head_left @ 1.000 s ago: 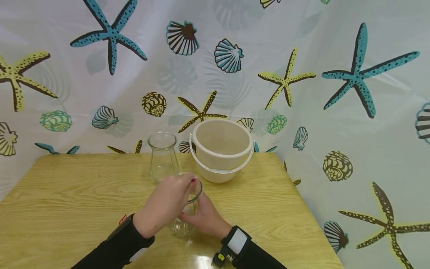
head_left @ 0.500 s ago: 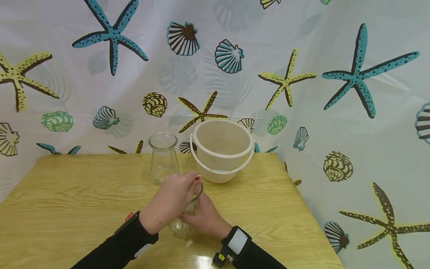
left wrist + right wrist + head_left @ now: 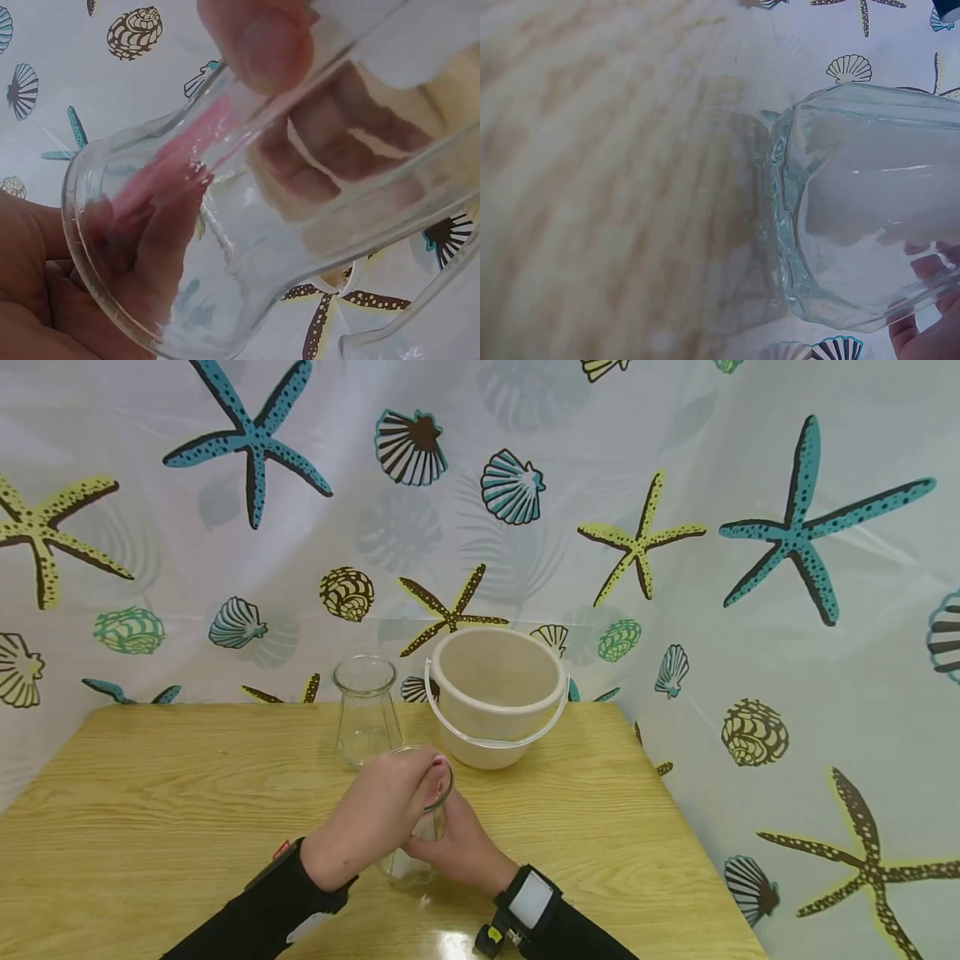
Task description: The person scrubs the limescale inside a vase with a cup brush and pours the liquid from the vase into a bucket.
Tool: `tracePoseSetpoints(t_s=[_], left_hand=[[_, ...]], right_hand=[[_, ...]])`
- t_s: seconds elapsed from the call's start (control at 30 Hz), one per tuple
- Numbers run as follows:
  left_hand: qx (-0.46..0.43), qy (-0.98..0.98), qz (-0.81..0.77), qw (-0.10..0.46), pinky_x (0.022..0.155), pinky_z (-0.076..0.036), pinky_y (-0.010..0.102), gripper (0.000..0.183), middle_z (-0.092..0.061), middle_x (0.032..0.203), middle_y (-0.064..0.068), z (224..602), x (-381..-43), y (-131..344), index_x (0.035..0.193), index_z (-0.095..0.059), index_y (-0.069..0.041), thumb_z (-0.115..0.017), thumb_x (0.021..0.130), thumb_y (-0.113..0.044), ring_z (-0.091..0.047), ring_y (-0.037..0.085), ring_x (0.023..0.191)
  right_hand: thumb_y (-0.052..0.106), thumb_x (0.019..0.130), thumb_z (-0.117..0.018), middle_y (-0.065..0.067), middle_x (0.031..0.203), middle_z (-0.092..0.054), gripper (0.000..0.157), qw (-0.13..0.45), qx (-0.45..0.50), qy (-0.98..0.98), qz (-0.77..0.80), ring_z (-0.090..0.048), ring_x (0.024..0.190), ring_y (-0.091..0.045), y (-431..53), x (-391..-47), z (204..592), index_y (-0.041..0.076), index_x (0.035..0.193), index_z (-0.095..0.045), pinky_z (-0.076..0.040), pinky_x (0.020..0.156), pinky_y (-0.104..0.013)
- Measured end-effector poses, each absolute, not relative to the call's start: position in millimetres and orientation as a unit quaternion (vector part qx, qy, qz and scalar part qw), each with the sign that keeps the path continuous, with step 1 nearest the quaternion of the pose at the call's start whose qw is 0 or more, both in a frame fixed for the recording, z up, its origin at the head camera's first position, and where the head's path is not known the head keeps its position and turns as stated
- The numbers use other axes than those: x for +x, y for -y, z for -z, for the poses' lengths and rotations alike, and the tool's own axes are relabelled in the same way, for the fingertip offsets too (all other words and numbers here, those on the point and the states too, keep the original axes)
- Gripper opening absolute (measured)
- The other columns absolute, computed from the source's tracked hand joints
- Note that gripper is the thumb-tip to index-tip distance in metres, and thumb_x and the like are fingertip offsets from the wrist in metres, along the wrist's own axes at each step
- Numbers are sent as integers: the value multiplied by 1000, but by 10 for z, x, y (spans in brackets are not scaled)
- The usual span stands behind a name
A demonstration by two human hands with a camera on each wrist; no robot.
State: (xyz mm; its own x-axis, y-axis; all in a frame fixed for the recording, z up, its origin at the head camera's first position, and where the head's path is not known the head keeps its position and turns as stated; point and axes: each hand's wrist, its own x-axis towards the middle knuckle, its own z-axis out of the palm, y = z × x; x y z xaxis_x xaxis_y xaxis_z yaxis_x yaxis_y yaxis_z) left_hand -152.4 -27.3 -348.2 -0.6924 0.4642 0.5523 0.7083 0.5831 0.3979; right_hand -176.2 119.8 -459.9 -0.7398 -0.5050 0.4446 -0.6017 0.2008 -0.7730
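A clear glass vase with a flared rim stands on the table before me. My right hand grips it from the right side, thumb and fingers around the glass. At the mouth, my left hand has its fingers curled inside the rim around a slim pink handle that runs down into the vase. Something whitish shows through the lower glass; I cannot tell what kind of tool the handle belongs to. The vase's thick faceted base sits close against the tabletop in the right wrist view.
A second glass vase stands behind, at the back edge. Beside it is a cream bucket with its white handle hanging down in front. A curtain with starfish and shells hangs behind and to the right of the wooden table.
The left hand first shifts slightly right and up over the vase's mouth, then back left and down. Whitish material now shows lower in the vase. The right hand, second vase and bucket stay put.
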Motion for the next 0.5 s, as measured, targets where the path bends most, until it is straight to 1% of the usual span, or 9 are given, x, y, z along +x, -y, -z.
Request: tracePoseSetpoints(t_s=[0.17, 0.33, 0.5], left_hand=[[-339, 876, 283, 194, 50, -40, 23, 12, -46, 65, -7, 3452, -1490, 302, 86, -58, -12, -55, 98, -14, -42, 7, 56], [-338, 880, 260, 208, 50, -44, 23, 7, -52, 69, -7, 3437, -1469, 316, 91, -60, -10, -57, 96, -15, -46, 5, 57], [-338, 879, 248, 227, 47, -43, 22, 5, -57, 69, -4, 3457, -1490, 320, 92, -60, -9, -60, 94, -14, -46, 3, 54]], right_hand=[[13, 83, -71, 7, 128, -50, 62, 45, 365, 763, -531, -43, 118, -15, -1181, -1654, 4401, 26, 135, -39, -38, 100, -44], [12, 84, -71, 8, 130, -48, 66, 39, 364, 766, -529, -41, 120, -15, -1180, -1636, 4359, 28, 138, -36, -37, 101, -44], [14, 83, -73, 7, 136, -45, 74, 47, 356, 772, -525, -38, 124, -14, -1187, -1643, 4371, 27, 143, -32, -34, 104, -47]])
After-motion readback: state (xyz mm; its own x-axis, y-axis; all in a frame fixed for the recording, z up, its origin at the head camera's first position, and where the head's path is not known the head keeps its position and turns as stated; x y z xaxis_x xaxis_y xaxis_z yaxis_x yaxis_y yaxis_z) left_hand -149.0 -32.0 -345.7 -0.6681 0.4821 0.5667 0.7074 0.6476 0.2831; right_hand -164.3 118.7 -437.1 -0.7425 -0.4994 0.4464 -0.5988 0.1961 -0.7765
